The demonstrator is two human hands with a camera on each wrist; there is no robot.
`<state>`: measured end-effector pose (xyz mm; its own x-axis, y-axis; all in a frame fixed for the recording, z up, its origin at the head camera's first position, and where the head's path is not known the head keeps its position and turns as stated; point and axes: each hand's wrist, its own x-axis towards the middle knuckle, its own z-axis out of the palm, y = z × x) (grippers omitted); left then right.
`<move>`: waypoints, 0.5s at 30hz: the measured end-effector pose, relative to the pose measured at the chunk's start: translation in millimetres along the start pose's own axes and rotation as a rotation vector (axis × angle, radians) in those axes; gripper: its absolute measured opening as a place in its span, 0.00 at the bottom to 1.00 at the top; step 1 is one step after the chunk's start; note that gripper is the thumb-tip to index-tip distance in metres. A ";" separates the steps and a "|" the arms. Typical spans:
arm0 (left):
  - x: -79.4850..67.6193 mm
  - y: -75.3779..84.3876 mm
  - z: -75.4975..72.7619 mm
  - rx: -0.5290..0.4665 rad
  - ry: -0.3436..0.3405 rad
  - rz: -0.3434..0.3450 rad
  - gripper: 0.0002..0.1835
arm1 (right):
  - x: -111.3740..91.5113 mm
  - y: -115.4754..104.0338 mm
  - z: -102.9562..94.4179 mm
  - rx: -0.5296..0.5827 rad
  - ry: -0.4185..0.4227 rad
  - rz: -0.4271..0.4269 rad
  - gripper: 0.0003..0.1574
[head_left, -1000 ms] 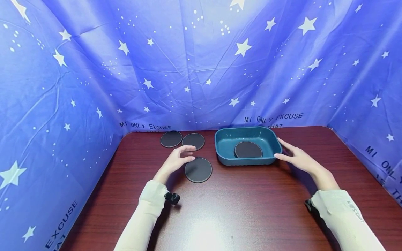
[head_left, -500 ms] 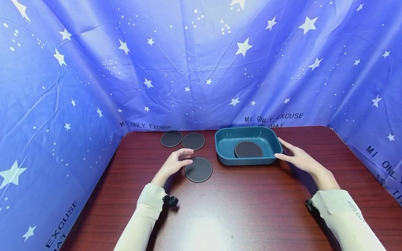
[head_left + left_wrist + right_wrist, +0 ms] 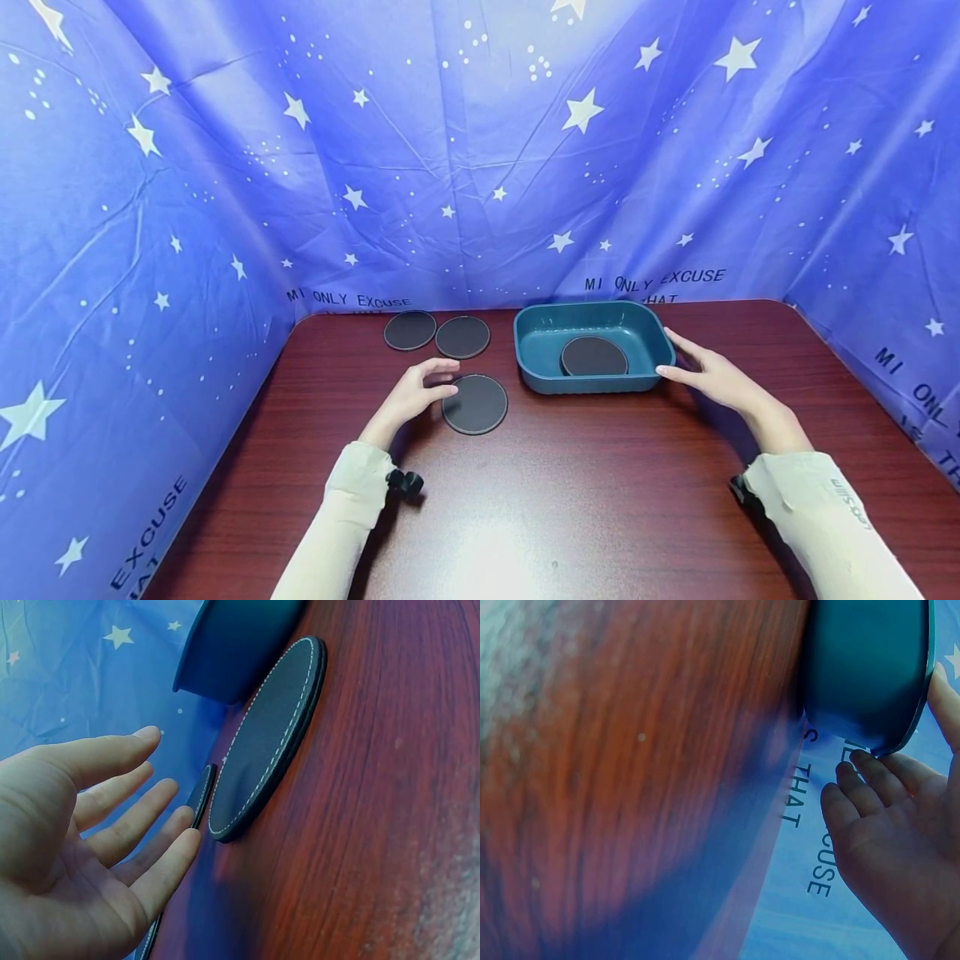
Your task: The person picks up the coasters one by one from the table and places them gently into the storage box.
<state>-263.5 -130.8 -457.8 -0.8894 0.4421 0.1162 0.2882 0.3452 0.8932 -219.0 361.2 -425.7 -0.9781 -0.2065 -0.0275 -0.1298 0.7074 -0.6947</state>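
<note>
My left hand (image 3: 417, 392) hovers beside a round black coaster (image 3: 475, 405) with pale stitching round its edge. The left wrist view shows its fingers loosely bent, holding nothing, apart from that coaster (image 3: 262, 742). Two more coasters lie behind, the left one (image 3: 409, 331) and the right one (image 3: 462, 337) side by side near the table's back edge. My right hand (image 3: 708, 375) rests its thumb and fingertips at the right end of a teal rectangular tub (image 3: 585, 385), fingers fairly straight. Inside the tub sits another black coaster (image 3: 595, 357).
The dark red wooden table (image 3: 585, 483) has a wood grain and a bright glare at the front. A blue curtain (image 3: 465, 167) with white stars hangs close behind it and along both sides.
My left hand has drawn back slightly to the left and toward me, away from the coasters. The right hand, tub and coasters stay where they were.
</note>
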 end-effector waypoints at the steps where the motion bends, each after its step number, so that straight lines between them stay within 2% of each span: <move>1: -0.5 -0.3 -0.1 0.005 0.001 0.000 0.24 | 0.1 0.0 -0.1 0.001 -0.001 0.001 0.53; 10: -3.0 -3.1 -1.1 0.028 0.014 -0.005 0.24 | 0.6 -1.3 -0.5 -0.010 -0.002 -0.003 0.53; 11: -4.5 1.8 -1.5 0.024 0.011 -0.011 0.24 | 0.4 -1.4 -0.6 -0.011 -0.002 -0.003 0.53; 15: -4.7 1.6 -0.7 0.021 0.016 -0.024 0.24 | -0.1 -2.3 -0.7 -0.008 0.000 -0.003 0.53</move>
<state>-259.2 -132.9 -456.6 -0.9017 0.4202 0.1018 0.2740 0.3732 0.8864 -218.7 360.0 -423.6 -0.9776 -0.2090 -0.0257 -0.1343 0.7125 -0.6887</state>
